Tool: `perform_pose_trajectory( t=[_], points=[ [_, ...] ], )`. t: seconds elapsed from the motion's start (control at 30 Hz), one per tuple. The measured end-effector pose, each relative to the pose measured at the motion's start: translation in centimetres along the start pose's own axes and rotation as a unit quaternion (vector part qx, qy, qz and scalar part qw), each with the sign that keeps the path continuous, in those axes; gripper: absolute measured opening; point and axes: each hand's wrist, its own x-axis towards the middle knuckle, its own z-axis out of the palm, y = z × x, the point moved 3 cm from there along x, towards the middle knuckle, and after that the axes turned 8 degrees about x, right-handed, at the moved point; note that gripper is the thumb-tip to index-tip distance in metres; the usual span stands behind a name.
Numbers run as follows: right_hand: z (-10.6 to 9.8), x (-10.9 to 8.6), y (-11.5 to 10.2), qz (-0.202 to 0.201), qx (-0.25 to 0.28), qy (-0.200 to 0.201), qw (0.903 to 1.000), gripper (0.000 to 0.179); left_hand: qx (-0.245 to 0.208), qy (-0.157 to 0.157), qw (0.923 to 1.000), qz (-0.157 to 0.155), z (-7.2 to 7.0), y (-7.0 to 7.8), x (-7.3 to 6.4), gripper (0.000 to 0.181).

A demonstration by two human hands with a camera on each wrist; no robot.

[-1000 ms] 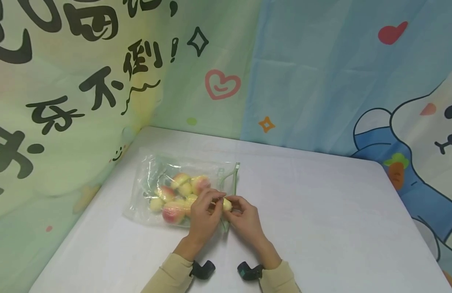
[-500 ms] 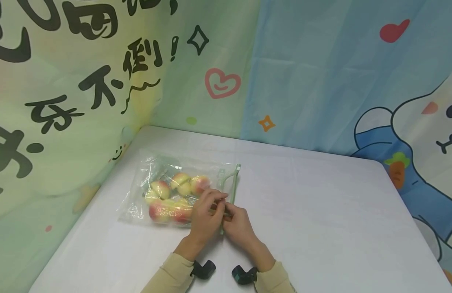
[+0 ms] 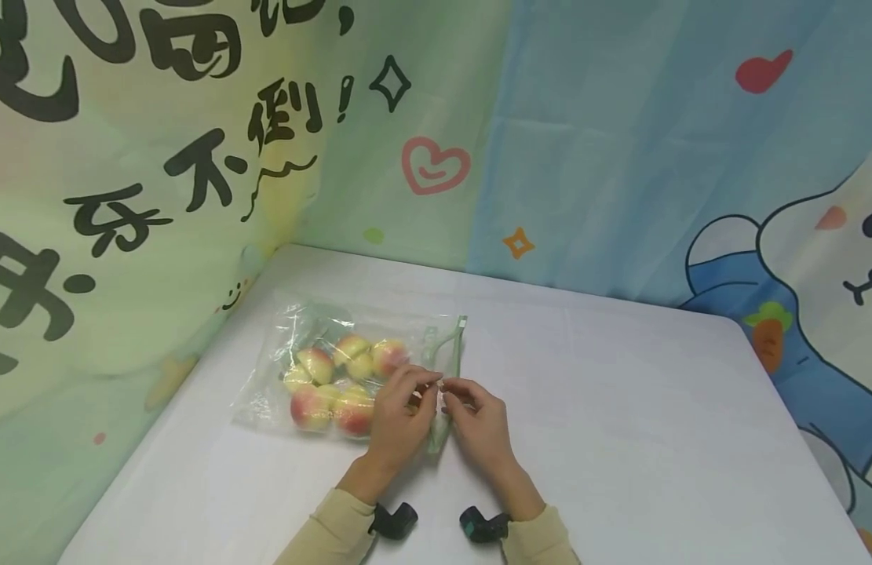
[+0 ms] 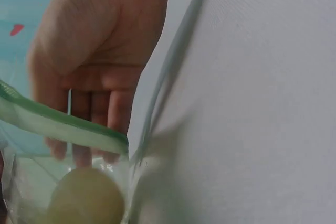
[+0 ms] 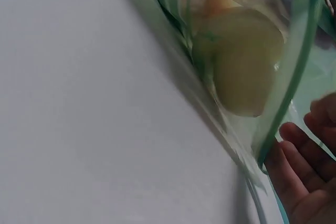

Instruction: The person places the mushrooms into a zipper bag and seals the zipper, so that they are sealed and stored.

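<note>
A clear zip bag (image 3: 266, 408) with a green strip along its mouth lies on the white table. Inside are several yellow-and-red fruits (image 3: 310, 408) that look like peaches. My left hand (image 3: 400, 416) pinches the bag near its mouth, thumb against index finger. Facing it, my right hand (image 3: 481, 428) has thumb and index finger close together at the green strip. In the left wrist view the right hand's fingertips (image 4: 81, 156) lie behind the green strip (image 4: 63, 129). A pale round fruit (image 5: 244, 61) sits just inside the mouth in the right wrist view.
The white table (image 3: 619, 416) stretches off to the right of the bag. Behind it hangs a printed cloth (image 3: 584, 157), and another stands along the left edge. A black wrist camera (image 3: 395, 522) sits on each forearm.
A second ago a small yellow fruit showed between my hands at the mouth; now it does not. The bagged fruits shifted left. My right hand moved in, then slightly back right.
</note>
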Motion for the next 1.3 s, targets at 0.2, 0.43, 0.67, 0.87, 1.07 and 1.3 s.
perform_pose_trajectory(
  t=[0.2, 0.43, 0.67, 0.87, 1.07, 1.3],
  points=[
    [-2.4, 0.9, 0.5, 0.053, -0.053, 0.089, 0.9932, 0.016, 0.05, -0.032, 0.9981, -0.019, -0.2, 0.0, 0.1, 0.016],
    [-3.6, 2.7, 1.0, 0.139, -0.121, 0.093, 0.9784, 0.03, 0.115, -0.056, 0.9917, -0.01, -0.2, -0.1, 0.0, 0.021],
    [-3.1, 6.1, 1.3, 0.204, -0.12, 0.068, 0.9693, 0.048, 0.163, -0.133, 0.9766, -0.044, 0.0, 0.0, -0.2, 0.014],
    [-2.6, 8.8, 2.7, 0.272, -0.083, 0.073, 0.9557, 0.052, 0.194, -0.216, 0.9533, -0.084, 0.8, 0.1, -1.1, 0.01],
    [-2.7, 9.8, 3.2, 0.291, -0.08, 0.08, 0.9499, 0.045, 0.194, -0.227, 0.9509, -0.08, 0.9, 0.4, -1.4, 0.009],
    [-2.2, 10.1, 2.3, 0.251, -0.046, 0.079, 0.9637, 0.043, 0.151, -0.196, 0.9654, -0.082, -0.7, 0.6, 1.9, 0.01]
  ],
)
